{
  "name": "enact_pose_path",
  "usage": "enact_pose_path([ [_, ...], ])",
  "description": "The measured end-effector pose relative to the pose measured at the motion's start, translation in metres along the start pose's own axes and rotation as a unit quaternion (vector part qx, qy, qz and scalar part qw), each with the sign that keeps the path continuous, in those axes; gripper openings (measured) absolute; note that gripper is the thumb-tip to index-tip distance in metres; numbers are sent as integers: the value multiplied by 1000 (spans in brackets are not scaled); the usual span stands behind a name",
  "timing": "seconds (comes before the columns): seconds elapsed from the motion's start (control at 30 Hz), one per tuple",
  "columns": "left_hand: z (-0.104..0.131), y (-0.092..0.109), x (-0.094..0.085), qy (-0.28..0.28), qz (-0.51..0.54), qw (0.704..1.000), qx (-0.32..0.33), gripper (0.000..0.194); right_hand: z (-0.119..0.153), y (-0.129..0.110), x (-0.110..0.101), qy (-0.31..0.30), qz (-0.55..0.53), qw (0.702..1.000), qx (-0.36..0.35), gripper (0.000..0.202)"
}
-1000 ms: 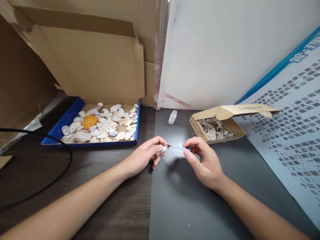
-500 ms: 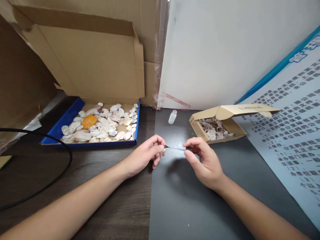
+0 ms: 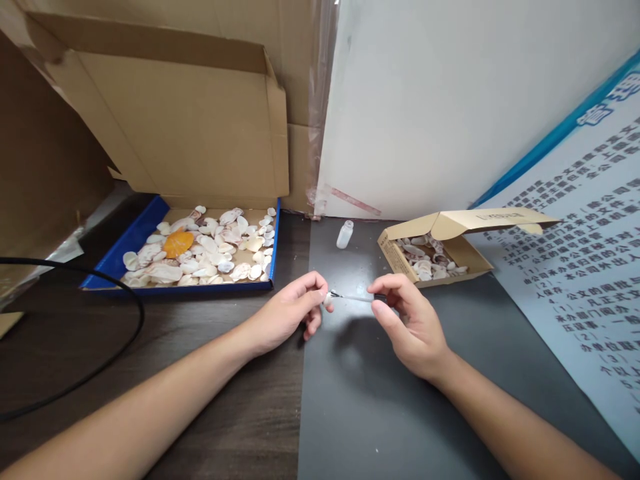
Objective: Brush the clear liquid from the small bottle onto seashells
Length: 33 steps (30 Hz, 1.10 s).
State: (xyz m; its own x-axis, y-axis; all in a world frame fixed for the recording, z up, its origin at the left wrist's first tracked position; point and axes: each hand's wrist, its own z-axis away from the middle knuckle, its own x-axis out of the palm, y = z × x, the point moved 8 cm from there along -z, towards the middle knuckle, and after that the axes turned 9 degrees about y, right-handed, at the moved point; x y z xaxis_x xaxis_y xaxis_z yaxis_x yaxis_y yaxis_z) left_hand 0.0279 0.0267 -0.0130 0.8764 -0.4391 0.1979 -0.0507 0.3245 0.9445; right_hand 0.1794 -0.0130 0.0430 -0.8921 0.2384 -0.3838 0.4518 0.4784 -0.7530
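Observation:
Between the thumb and fingers of my left hand (image 3: 285, 317) is a small pale shell (image 3: 328, 300), mostly covered by the fingertips. My right hand (image 3: 413, 327) pinches a thin brush (image 3: 356, 298) by its dark end. The brush has a translucent shaft and lies nearly level, its dark tip against or just beside the shell; I cannot tell which. Beyond the hands, a small translucent bottle (image 3: 345, 235) stands with its mouth uncovered on the dark grey mat (image 3: 380, 407).
At the left lies an open blue-edged cardboard box (image 3: 183, 291) of shells, among them an orange shell (image 3: 179, 243). A smaller cardboard box (image 3: 413, 267) with shells stands at the right. A black cable (image 3: 143, 320) loops at far left. A printed sheet (image 3: 575, 300) borders the right.
The brush has shifted slightly to the right along with my right fingertips, and its tip sits a little lower. More of the shell shows at my left fingertips. The bottle and boxes stay put.

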Motion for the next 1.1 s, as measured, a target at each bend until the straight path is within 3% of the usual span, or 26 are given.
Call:
enact_pose_path([
  [1.1,-1,-1,-1,-6,28,1000,-8,20,1,2,2,-16,13,1000,18,11],
])
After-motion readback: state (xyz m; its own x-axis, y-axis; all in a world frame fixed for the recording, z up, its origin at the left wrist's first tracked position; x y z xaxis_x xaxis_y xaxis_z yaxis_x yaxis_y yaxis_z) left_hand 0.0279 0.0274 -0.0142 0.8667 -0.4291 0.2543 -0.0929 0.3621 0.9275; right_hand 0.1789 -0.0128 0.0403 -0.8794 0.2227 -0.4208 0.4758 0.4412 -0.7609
